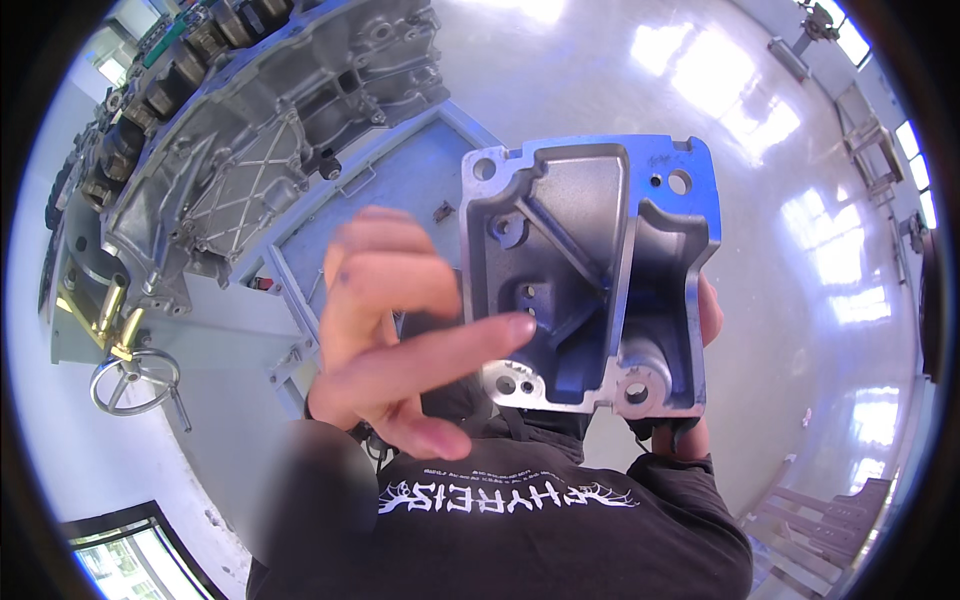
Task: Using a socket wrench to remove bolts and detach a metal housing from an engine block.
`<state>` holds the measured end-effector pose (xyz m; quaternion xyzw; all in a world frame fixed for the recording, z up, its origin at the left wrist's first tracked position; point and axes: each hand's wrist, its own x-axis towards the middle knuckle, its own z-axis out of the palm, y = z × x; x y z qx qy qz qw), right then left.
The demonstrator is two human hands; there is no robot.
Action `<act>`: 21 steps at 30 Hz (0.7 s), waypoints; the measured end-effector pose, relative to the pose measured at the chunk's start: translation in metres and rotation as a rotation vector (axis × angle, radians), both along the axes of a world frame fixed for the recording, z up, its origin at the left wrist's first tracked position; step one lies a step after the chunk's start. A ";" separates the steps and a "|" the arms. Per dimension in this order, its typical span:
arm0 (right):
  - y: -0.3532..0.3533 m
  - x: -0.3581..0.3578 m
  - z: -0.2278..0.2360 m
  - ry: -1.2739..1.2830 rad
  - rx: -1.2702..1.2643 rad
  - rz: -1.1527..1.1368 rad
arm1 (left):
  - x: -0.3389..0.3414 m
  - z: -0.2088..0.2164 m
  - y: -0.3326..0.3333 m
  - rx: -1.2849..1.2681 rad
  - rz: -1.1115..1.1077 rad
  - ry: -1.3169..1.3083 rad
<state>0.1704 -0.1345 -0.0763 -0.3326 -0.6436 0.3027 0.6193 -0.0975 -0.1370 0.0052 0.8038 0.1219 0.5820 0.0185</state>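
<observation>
A grey cast-metal housing [578, 215] is held up in front of my chest, its hollow, ribbed side facing up at me. Bolt holes sit at its corners, and the machined rim shines blue at the upper right. My right hand [710, 312] grips it from behind along the right edge; most of that hand is hidden by the casting. From the left, my left hand [390, 330] reaches across with the index finger stretched over the lower left of the cavity, near two small holes. The other fingers are partly curled, with nothing in them. Whether the fingertip touches the metal I cannot tell.
A large engine block casting [270, 150] stands at the upper left on a stand with a handwheel [135, 382]. Beneath it lies a blue-grey tray [335, 235] with a raised rim. Glossy floor [790, 230] spreads to the right, with equipment [865, 140] along the far wall.
</observation>
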 end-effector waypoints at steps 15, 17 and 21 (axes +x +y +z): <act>0.011 0.004 0.006 -0.180 0.292 0.080 | -0.015 0.007 0.015 0.124 0.147 0.333; 0.011 0.000 0.005 -0.210 0.277 0.050 | -0.013 0.006 0.008 0.034 0.155 0.210; 0.011 -0.005 -0.008 -0.112 0.137 0.056 | -0.019 0.008 0.008 -0.018 0.186 0.235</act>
